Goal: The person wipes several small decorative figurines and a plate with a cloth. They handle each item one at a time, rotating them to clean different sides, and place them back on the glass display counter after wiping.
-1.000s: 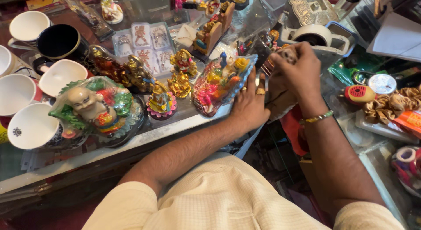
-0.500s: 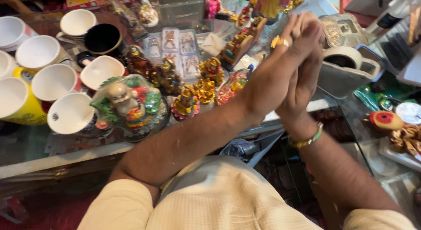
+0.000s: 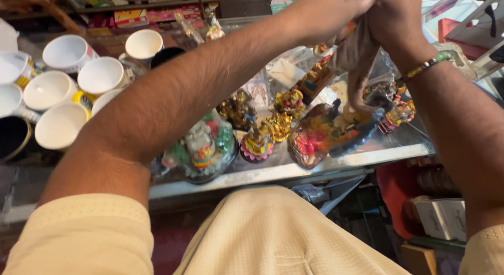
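Brown crumpled wrapper [image 3: 357, 49] hangs clamped between left hand [image 3: 336, 7] and right hand [image 3: 394, 12] above the glass bench [image 3: 283, 170]; slipping, it could topple the gold figurines [image 3: 278, 125] below.

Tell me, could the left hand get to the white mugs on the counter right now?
Probably not at once: the left hand is raised, gripping a dark wrapper with the right hand. Nothing blocks the white mugs.

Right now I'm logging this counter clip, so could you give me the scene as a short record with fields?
left hand: raised, gripping the top of a thin grey-brown plastic wrapper
right hand: raised, gripping the same wrapper
wrist: green and gold bead bracelet
counter: glass-topped display counter
on it: colourful painted deity figurines, wrapped round figurine, white ceramic mugs
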